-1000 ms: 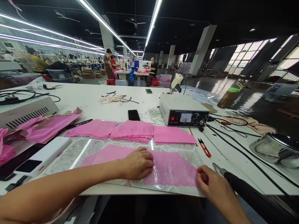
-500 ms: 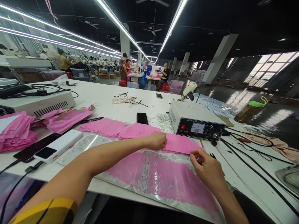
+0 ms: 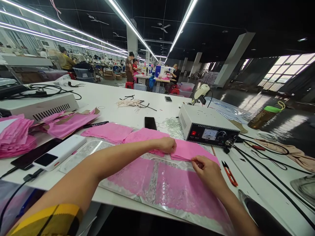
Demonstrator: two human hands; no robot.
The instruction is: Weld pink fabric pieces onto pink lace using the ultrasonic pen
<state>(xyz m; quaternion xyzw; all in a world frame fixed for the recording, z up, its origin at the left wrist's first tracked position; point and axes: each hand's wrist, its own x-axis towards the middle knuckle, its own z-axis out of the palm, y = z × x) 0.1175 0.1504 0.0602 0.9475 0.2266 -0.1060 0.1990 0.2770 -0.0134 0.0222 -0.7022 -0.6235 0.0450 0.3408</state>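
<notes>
My left grip (image 3: 167, 145) is curled at the left end of the right pink stack (image 3: 188, 149); I cannot tell whether it pinches cloth. My right grip (image 3: 211, 174) has thumb and forefinger tips pressed together at the stack's front edge; cloth between them cannot be confirmed. The stack lies on the bench (image 3: 103, 101), in front of the control box (image 3: 209, 119).

White ceiling tubes (image 3: 183, 23) light the table (image 3: 105, 101) brightly, and pale daylight enters by the windows (image 3: 278, 69) at right; glare lies on the transparent sheet (image 3: 152, 185) over the pink cloth (image 3: 185, 185), while the outer edges look stretched
</notes>
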